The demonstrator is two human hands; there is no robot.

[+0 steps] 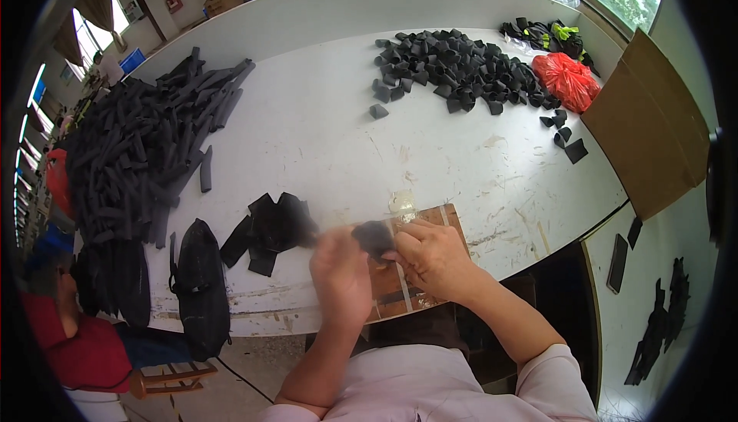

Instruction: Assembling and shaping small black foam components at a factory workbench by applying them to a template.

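Observation:
A small black piece (373, 239), soft-looking like fabric or foam, lies between my hands at the table's near edge. My right hand (437, 259) has its fingers closed and pinches the piece's right side. On the piece's left is my left hand (338, 272), raised and smeared by motion, so its fingers do not show clearly. Beneath the hands sits a brown wooden board (452, 226) with strips of clear tape across it. Just left of my left hand is a loose heap of flat black pieces (280, 222).
Dark grey strips (146, 145) are heaped at the left. Short black loops (453, 68) are piled at the far right, by a red plastic bag (567, 80) and a cardboard sheet (653, 122). A black pouch (201, 291) overhangs the near left edge. A person in red (84, 349) sits left.

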